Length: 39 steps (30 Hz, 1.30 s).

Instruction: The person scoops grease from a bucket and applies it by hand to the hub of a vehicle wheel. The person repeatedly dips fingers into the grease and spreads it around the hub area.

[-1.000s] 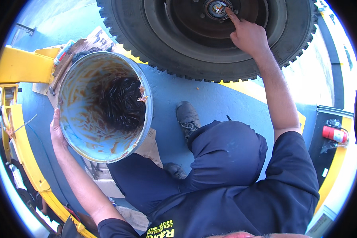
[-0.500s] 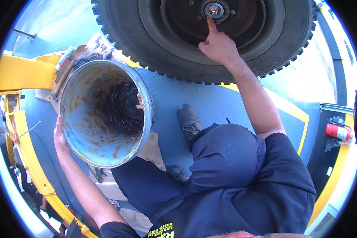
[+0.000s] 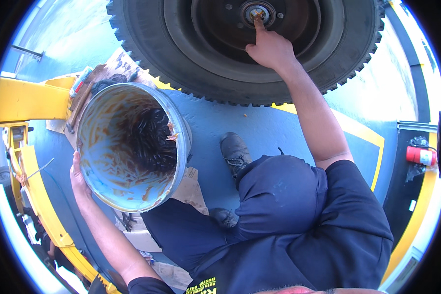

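Observation:
My left hand (image 3: 77,175) grips the outer left side of a wide metal bucket (image 3: 103,182), which is tilted so its mouth faces me. Dark brown grease (image 3: 154,137) lies deep inside and streaks the walls; a clump clings to the right rim. At the top stands a large wheel with a knobbly tyre (image 3: 152,54). My right hand (image 3: 273,48) reaches to its middle, index finger stretched out and the thumb apart. That fingertip, coated in brown grease, touches inside the hub bore (image 3: 256,12). The other fingers are curled and hold nothing.
Left of the bucket stands a yellow lift arm (image 3: 29,100). Cardboard with dark rags (image 3: 113,81) and a tube (image 3: 81,81) lies behind the bucket. My boot (image 3: 235,149) rests on the blue floor. A red fire extinguisher (image 3: 419,155) is at the far right.
My right index finger has moved from the lower edge of the hub into its bore, where grease now shows around the fingertip. The bucket sits slightly lower in view, still held by my left hand.

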Each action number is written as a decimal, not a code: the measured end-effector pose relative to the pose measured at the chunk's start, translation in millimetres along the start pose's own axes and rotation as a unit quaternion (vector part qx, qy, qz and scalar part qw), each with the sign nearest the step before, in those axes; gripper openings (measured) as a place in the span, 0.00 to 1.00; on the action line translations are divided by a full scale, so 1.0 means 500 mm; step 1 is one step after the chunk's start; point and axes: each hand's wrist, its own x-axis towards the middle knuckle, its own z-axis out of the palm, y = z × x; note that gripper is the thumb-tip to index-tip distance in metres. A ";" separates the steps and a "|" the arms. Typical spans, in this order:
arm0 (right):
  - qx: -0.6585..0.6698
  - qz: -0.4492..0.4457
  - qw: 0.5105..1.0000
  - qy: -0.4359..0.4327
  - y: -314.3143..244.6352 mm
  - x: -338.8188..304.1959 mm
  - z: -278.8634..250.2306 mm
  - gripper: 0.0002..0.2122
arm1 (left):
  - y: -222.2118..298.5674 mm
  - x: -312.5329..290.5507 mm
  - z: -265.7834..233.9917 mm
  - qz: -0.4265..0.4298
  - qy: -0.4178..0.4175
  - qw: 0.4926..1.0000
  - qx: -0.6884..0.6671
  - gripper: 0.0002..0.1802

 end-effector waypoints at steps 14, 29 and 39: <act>0.651 0.137 0.727 -0.173 0.009 0.139 0.058 0.12 | -0.002 0.015 -0.010 -0.010 0.001 1.000 -0.020 0.35; 0.620 0.126 0.766 -0.117 -0.045 0.152 0.061 0.13 | 0.006 0.027 -0.039 -0.038 -0.009 0.999 -0.023 0.41; 0.291 0.062 0.955 0.008 0.000 -0.087 0.012 0.43 | 0.004 0.021 -0.040 -0.031 -0.016 0.999 -0.006 0.40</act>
